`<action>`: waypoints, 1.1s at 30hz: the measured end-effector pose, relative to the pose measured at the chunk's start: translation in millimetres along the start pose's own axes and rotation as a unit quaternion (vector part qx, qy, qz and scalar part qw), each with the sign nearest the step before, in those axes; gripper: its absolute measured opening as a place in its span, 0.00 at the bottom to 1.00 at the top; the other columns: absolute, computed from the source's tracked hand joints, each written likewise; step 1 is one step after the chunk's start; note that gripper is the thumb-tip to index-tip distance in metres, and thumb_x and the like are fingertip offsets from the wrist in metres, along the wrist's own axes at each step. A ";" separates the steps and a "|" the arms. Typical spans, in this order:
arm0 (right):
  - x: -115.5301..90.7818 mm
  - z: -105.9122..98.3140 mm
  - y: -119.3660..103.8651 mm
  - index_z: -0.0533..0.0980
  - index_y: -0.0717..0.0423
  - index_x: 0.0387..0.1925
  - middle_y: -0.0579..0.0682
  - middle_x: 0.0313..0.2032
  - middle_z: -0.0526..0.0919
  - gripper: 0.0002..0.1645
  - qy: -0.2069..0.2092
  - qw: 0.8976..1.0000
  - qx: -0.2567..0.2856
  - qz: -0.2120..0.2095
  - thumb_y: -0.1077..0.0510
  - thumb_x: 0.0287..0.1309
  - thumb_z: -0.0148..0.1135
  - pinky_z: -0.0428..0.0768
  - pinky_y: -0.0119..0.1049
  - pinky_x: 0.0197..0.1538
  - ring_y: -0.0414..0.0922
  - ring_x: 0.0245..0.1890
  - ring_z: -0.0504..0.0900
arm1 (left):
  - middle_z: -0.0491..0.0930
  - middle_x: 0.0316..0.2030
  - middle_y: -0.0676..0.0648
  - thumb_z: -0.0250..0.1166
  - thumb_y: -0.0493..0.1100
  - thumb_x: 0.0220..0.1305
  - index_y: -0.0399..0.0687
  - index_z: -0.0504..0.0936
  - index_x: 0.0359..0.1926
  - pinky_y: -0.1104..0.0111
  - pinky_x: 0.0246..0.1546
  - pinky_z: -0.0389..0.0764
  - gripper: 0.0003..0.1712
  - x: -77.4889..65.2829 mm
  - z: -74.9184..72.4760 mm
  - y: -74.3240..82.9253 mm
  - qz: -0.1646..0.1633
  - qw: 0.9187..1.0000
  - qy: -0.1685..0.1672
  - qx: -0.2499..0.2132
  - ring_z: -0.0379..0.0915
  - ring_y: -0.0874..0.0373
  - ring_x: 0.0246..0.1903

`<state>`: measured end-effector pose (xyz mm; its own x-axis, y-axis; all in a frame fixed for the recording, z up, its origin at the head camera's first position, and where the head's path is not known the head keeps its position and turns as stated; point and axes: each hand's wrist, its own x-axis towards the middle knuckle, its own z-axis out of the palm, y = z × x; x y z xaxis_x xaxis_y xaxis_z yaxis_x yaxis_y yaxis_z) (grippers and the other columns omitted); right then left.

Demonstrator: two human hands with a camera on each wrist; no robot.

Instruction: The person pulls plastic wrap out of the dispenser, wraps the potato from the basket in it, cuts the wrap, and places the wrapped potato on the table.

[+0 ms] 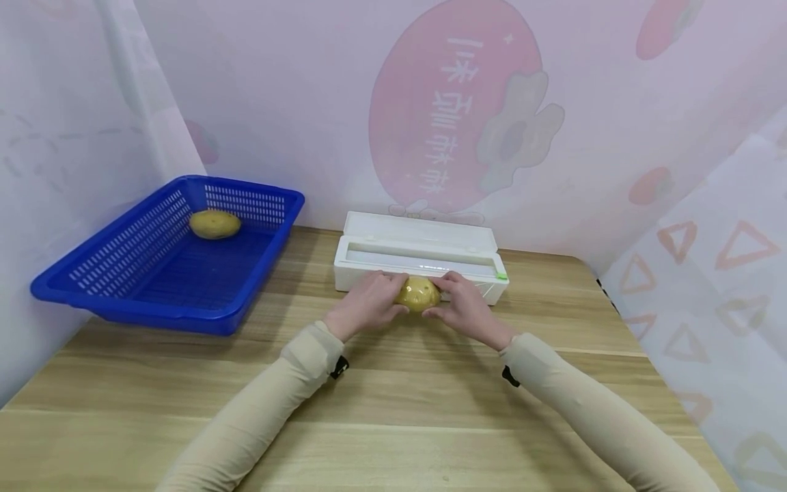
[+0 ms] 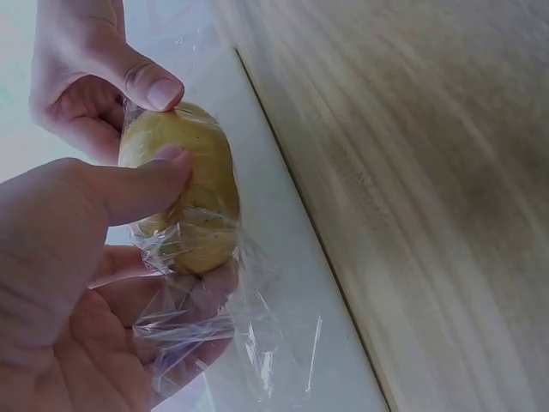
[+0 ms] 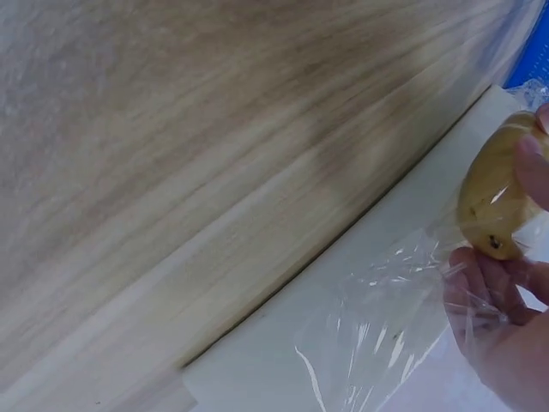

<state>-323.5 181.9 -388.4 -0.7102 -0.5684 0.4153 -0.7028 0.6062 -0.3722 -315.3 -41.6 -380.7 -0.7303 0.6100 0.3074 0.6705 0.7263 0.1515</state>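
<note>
From the head view, both hands meet on the small yellow potato (image 1: 418, 294), just in front of the white plastic cling-film dispenser box (image 1: 420, 260) on the far middle of the wooden table (image 1: 393, 410); left hand (image 1: 367, 303) and right hand (image 1: 465, 307) each grip an end. In the left-wrist view, the thumb (image 2: 141, 184) presses thin clear film (image 2: 214, 335) onto the skin: best keep it taut. In the right-wrist view, loose film (image 3: 386, 335) trails below the fingers (image 3: 489, 292); tuck it under smoothly.

Two potatoes are in view: one (image 1: 418, 294) wrapped in clear film between the hands, the other (image 1: 214, 223) lying in the basket. There is one blue basket (image 1: 123, 273), one white film dispenser box (image 1: 369, 263) and one sheet of clear film (image 2: 257, 343). Two hands show, the left hand (image 1: 367, 303) and the right hand (image 1: 465, 307), over one wooden surface (image 1: 399, 424).
</note>
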 end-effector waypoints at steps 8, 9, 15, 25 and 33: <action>2.1 -6.0 4.7 0.77 0.65 0.57 0.53 0.38 0.79 0.36 -0.031 1.000 0.001 0.003 0.55 0.46 0.79 0.75 0.38 0.36 0.53 0.36 0.77 | 0.81 0.39 0.44 0.70 0.45 0.63 0.35 0.73 0.59 0.64 0.41 0.77 0.28 0.3 3.8 0.3 -0.019 0.996 -0.011 -0.081 0.76 0.55 0.37; 2.3 -6.2 5.6 0.77 0.64 0.57 0.53 0.38 0.79 0.36 -0.034 0.999 0.001 0.005 0.55 0.46 0.79 0.75 0.39 0.36 0.54 0.36 0.77 | 0.81 0.38 0.44 0.70 0.45 0.63 0.36 0.73 0.59 0.65 0.40 0.77 0.28 0.8 4.1 0.7 -0.022 0.996 -0.013 -0.087 0.76 0.56 0.36; 1.8 -5.1 8.9 0.76 0.63 0.59 0.52 0.39 0.78 0.38 -0.056 0.998 0.004 0.021 0.55 0.47 0.79 0.75 0.38 0.37 0.50 0.36 0.76 | 0.80 0.39 0.45 0.72 0.44 0.60 0.37 0.76 0.56 0.66 0.39 0.77 0.26 4.2 1.3 5.7 -0.048 0.993 -0.031 -0.099 0.75 0.56 0.36; 3.5 -3.5 11.6 0.75 0.65 0.60 0.52 0.40 0.78 0.37 -0.063 0.998 0.007 0.008 0.53 0.51 0.77 0.74 0.39 0.38 0.52 0.37 0.76 | 0.74 0.41 0.39 0.83 0.44 0.44 0.31 0.74 0.52 0.64 0.38 0.81 0.38 7.7 -4.9 12.3 -0.048 0.999 -0.017 -0.014 0.76 0.51 0.36; 2.8 -6.9 12.1 0.75 0.63 0.60 0.50 0.39 0.78 0.36 -0.068 0.997 0.029 0.037 0.52 0.54 0.75 0.75 0.38 0.37 0.49 0.36 0.75 | 0.80 0.35 0.43 0.81 0.45 0.47 0.35 0.80 0.45 0.66 0.35 0.78 0.28 7.5 0.0 8.5 -0.052 0.998 0.007 -0.043 0.76 0.55 0.32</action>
<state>-333.7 191.5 -386.0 -0.7562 -0.5960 0.2702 -0.6468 0.6178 -0.4473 -315.1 -30.9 -377.1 -0.7952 0.5279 0.2984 0.6002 0.7552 0.2634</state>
